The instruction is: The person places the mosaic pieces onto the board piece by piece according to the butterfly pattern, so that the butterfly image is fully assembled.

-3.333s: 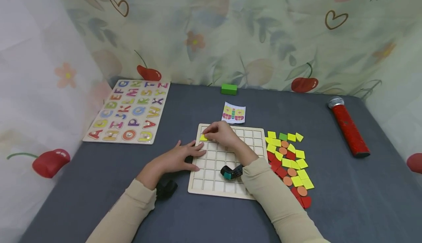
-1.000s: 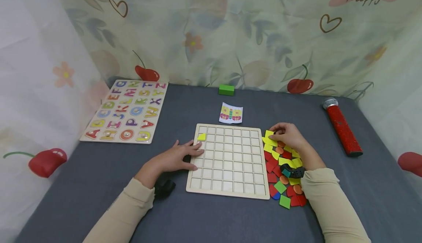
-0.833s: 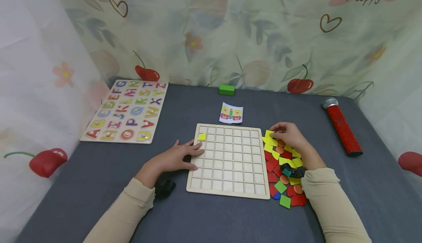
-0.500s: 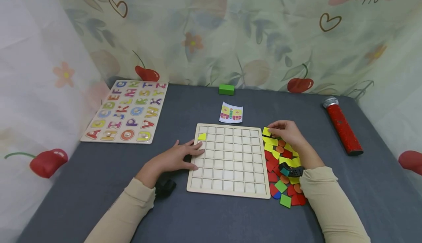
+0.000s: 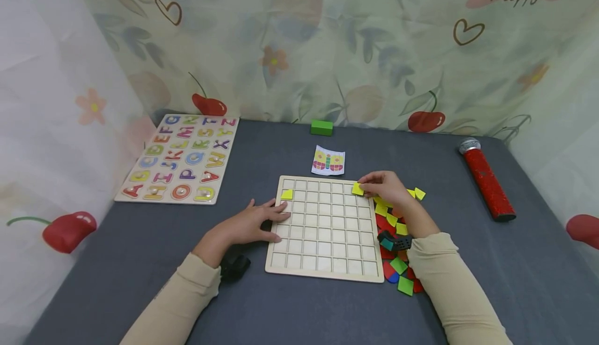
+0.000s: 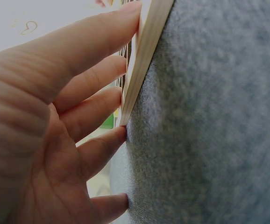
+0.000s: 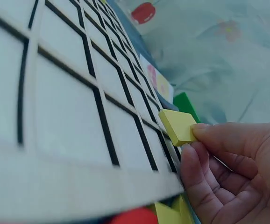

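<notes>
My right hand [image 5: 386, 186] pinches a yellow square tile [image 7: 178, 126] between thumb and fingertips, over the far right corner of the wooden grid board [image 5: 325, 277]. In the right wrist view the tile is tilted above the grid squares. A yellow piece with a cut corner [image 5: 287, 194] lies in a left-column square near the board's far edge. My left hand [image 5: 248, 224] rests spread along the board's left edge; in the left wrist view the thumb and some fingertips touch the board's side [image 6: 146, 58], the little finger lying on the cloth.
Loose yellow, red, green and orange pieces [image 5: 405, 285] lie right of the board, partly under my right forearm. A butterfly pattern card [image 5: 328, 161] and green block [image 5: 321, 128] are behind it. An alphabet board [image 5: 176, 157] stands left, a red microphone [image 5: 489, 183] right.
My right hand has gone from the board to the loose pieces, taken the yellow square tile, and carried it left over the board. The cut-corner yellow piece stays on the board; my left hand holds its place.
</notes>
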The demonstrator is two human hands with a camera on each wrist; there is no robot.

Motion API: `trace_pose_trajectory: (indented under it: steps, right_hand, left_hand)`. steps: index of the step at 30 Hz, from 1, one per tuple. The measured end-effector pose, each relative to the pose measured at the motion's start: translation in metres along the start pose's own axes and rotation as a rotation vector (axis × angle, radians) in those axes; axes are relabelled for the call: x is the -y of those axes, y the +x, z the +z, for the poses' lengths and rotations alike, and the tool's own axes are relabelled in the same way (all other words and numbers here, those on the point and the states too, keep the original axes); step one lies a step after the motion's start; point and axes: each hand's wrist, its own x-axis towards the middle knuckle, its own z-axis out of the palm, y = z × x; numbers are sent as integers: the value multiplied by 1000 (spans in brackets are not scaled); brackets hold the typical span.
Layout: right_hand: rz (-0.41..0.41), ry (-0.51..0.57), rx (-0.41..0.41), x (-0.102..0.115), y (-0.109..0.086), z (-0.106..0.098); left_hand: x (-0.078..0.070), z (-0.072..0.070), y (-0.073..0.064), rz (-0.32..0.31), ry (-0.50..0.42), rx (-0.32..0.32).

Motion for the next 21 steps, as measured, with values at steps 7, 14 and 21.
trace_pose_trajectory:
  steps: [7,14,21]
  right_hand:
    - [-38,34,44,13,7,19]
    - [-103,98,105,28,15,44]
    - [-138,135,166,43,27,73]
  left_hand:
    - [-1,0,0,0,-8,0]
    - [-1,0,0,-8,-12,3]
    - [-3,0,0,-22,-1,9]
